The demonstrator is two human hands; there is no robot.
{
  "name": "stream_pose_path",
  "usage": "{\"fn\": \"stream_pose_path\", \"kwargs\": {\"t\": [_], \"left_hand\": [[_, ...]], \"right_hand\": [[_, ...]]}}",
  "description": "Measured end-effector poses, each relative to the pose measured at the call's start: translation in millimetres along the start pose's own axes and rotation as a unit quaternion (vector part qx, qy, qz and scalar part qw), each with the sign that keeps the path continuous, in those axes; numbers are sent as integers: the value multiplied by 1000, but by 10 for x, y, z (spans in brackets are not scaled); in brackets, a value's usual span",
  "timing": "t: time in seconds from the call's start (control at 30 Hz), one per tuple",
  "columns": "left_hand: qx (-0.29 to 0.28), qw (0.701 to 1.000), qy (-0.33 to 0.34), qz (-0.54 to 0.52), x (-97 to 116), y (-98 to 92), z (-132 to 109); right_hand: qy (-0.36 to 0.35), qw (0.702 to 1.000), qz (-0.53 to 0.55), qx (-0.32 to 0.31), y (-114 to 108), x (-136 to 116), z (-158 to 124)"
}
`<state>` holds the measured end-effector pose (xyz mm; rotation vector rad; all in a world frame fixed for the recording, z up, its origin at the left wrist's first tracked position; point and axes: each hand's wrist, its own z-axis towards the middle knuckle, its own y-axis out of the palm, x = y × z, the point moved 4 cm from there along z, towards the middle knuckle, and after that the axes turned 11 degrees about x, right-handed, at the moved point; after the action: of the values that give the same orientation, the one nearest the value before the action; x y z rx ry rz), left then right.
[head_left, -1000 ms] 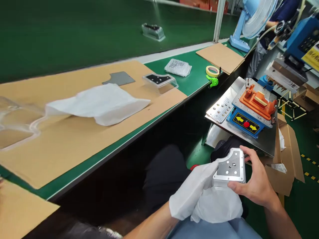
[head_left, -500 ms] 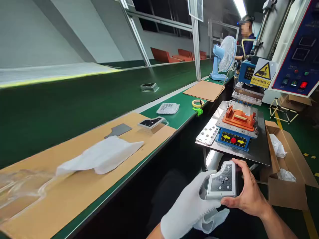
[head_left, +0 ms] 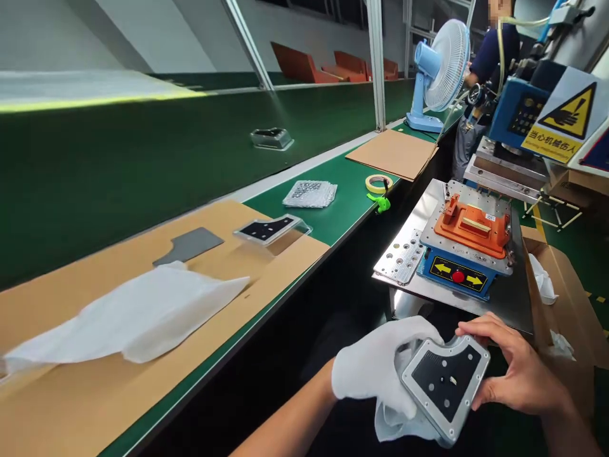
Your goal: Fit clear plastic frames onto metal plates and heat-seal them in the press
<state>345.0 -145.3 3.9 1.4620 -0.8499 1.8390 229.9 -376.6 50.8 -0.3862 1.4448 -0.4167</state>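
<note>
A silver metal plate (head_left: 445,387) with a black inset panel and several small holes sits tilted between my hands, close to my lap. My left hand (head_left: 375,374) is wrapped in a white cloth (head_left: 397,425) and grips the plate's left edge through it. My right hand (head_left: 518,374) is bare, with its fingers curled over the plate's upper right edge. The plate's underside is hidden.
To the left runs a green workbench with a cardboard sheet (head_left: 143,254). It carries a white cloth (head_left: 133,317), a grey plate (head_left: 188,246) and a clear tray (head_left: 269,230). An orange-and-blue press jig (head_left: 469,238) stands ahead on a steel table (head_left: 504,304). A cardboard box (head_left: 559,298) is right.
The plate has turned and tilted, and now sits further right and lower. The cloth is bunched more tightly around my left hand. The view has swung up and settled, showing more of the far bench.
</note>
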Motion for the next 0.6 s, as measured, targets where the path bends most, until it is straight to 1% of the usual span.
{"fn": "stream_pose_path", "kwargs": {"t": [0.07, 0.17, 0.23, 0.27, 0.33, 0.37, 0.4, 0.43, 0.47, 0.53, 0.6], "left_hand": [[-15, 999, 7, -28, -71, -52, 95], [-7, 996, -20, -83, -168, -79, 210], [26, 991, -45, -121, -206, -99, 273], [60, 988, -59, -132, -225, -128, 298], [156, 975, -93, -129, -283, -221, 318], [205, 965, -114, -115, -330, -274, 307], [243, 956, -138, -95, -389, -317, 281], [266, 947, -162, -79, -460, -344, 245], [275, 941, -186, -70, -539, -351, 202], [256, 938, -224, -63, -705, -304, 110], [218, 939, -258, -65, -849, -203, 21]], "right_hand": [[-16, 1000, -10, -12, -17, -46, 124], [-28, 999, -27, -31, -25, -143, 306], [-29, 998, -47, -36, -32, -193, 417], [-28, 997, -63, -26, -48, -202, 476], [-23, 993, -113, 30, -128, -185, 614], [-25, 987, -143, 75, -195, -160, 698], [-28, 976, -172, 127, -277, -127, 792], [-33, 963, -199, 179, -371, -85, 896], [-37, 947, -220, 229, -470, -34, 1010], [-41, 918, -248, 306, -669, 86, 1266], [-48, 899, -267, 343, -842, 208, 1536]]}}
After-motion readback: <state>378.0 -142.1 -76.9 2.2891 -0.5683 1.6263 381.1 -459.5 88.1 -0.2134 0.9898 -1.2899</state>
